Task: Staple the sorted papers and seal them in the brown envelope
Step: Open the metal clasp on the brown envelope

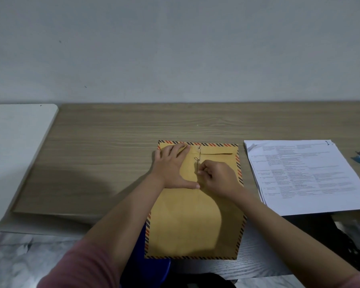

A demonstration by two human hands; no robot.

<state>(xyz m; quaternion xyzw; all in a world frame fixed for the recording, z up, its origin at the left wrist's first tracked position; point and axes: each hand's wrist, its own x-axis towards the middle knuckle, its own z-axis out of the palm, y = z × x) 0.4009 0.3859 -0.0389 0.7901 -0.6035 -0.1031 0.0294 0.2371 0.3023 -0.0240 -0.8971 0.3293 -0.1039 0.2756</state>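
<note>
On the desk [112, 142], the left hand [172, 167] presses flat on the brown envelope [195, 221], fingers straight, while the right hand [217, 176], grip closed, pinches its closure string [196, 166]

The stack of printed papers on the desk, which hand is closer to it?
Right. The right hand pinches the envelope's closure string, a short gap left of the stack of printed papers. The left hand lies flat on the brown envelope, farther left.

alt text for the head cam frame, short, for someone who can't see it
A person's left hand presses flat on a brown envelope with striped edges while the right hand pinches the closure string near its flap, on a wooden desk. A stack of printed papers lies to the envelope's right, outside it.
</note>
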